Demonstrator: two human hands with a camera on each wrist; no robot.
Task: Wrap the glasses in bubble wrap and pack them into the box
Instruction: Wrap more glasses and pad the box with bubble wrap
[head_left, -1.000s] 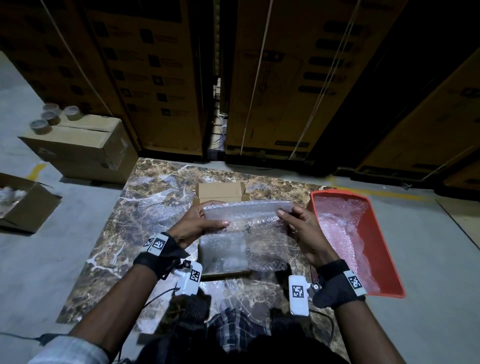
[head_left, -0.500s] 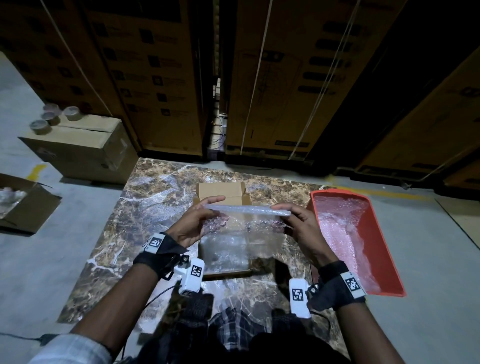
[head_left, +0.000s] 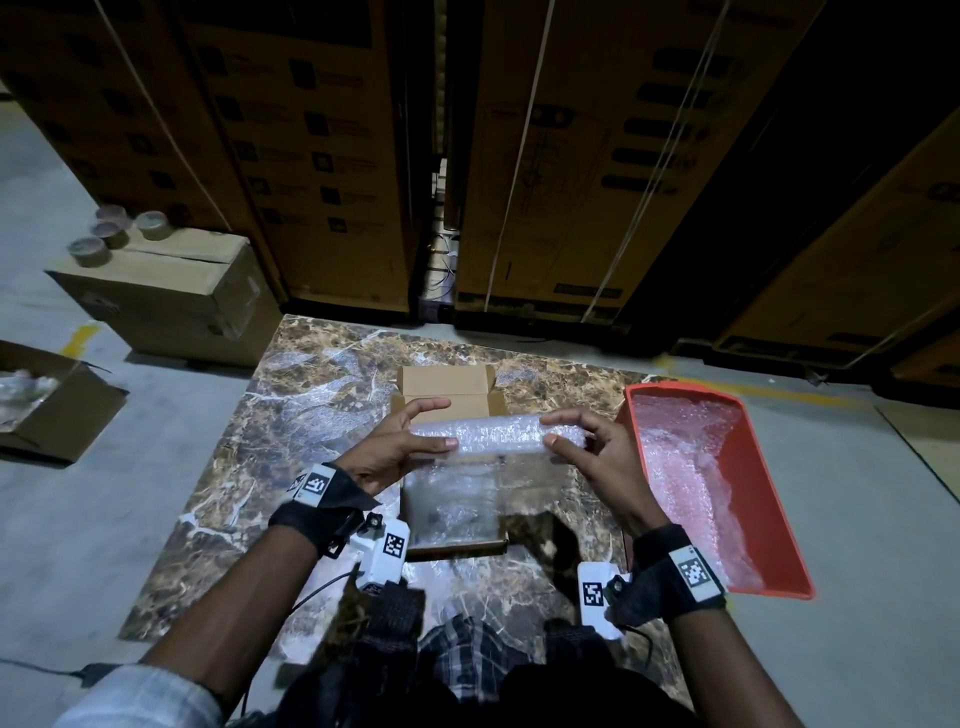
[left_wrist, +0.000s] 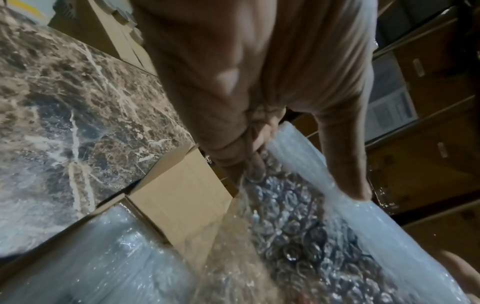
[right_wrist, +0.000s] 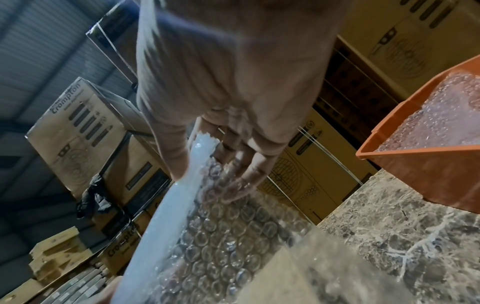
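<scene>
A roll of bubble wrap (head_left: 498, 431) is held level above the open cardboard box (head_left: 447, 382) on the marble table (head_left: 311, 395). My left hand (head_left: 434, 423) pinches its left end, thumb in front and fingers behind. My right hand (head_left: 558, 431) pinches the right end the same way. A loose tail of the sheet hangs from the roll down over the box. In the left wrist view the thumb (left_wrist: 345, 164) lies on the bubble wrap (left_wrist: 298, 216). In the right wrist view the fingers (right_wrist: 241, 170) back the bubble wrap (right_wrist: 215, 236). No glasses show through the wrap.
A red tray (head_left: 779, 519) lined with bubble wrap stands right of the box, close to my right wrist. More bubble wrap lies inside the box (head_left: 447, 509). On the floor at left stand a closed carton (head_left: 171, 301) with tape rolls and an open carton (head_left: 57, 415). Stacked cartons wall the far side.
Both hands have turned the top of the sheet over on itself, so the flat band is now a thicker roll. The left fingers have re-set their hold and spread wider.
</scene>
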